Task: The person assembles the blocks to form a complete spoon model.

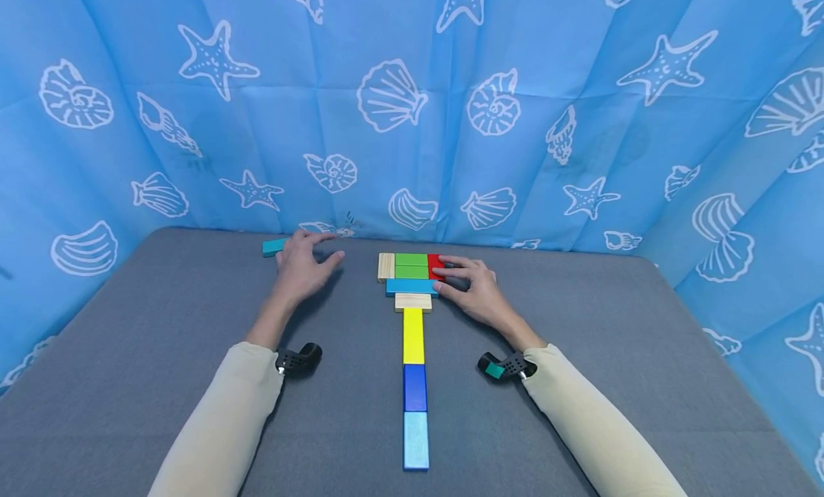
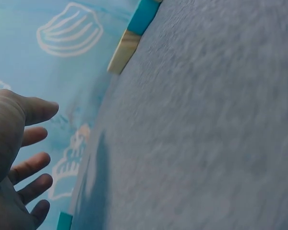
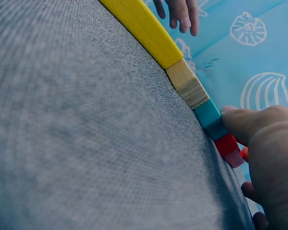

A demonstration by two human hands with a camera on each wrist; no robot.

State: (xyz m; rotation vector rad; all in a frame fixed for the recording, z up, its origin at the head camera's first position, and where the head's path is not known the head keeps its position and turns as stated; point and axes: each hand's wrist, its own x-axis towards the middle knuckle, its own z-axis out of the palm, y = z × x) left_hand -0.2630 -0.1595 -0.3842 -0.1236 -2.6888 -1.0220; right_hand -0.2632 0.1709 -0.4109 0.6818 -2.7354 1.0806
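Flat wooden blocks lie end to end down the middle of the table. At the far end of this layout, a plain wood block [image 1: 385,267], two green blocks [image 1: 410,265] and a red block [image 1: 434,261] lie side by side. A blue block [image 1: 407,287] lies across below them. My right hand [image 1: 478,291] is at the right side, fingers extended over the red block and thumb at the blue block's end. Over the back left, my left hand [image 1: 301,268] hovers with fingers spread, holding nothing. Beside it lies a teal block [image 1: 273,247], partly hidden by the hand.
Below the blue block come another plain wood block [image 1: 413,302], a yellow block [image 1: 413,336], a dark blue block [image 1: 415,387] and a light blue block [image 1: 415,441]. A blue curtain [image 1: 360,125] with shell prints hangs behind the grey table [image 1: 360,411].
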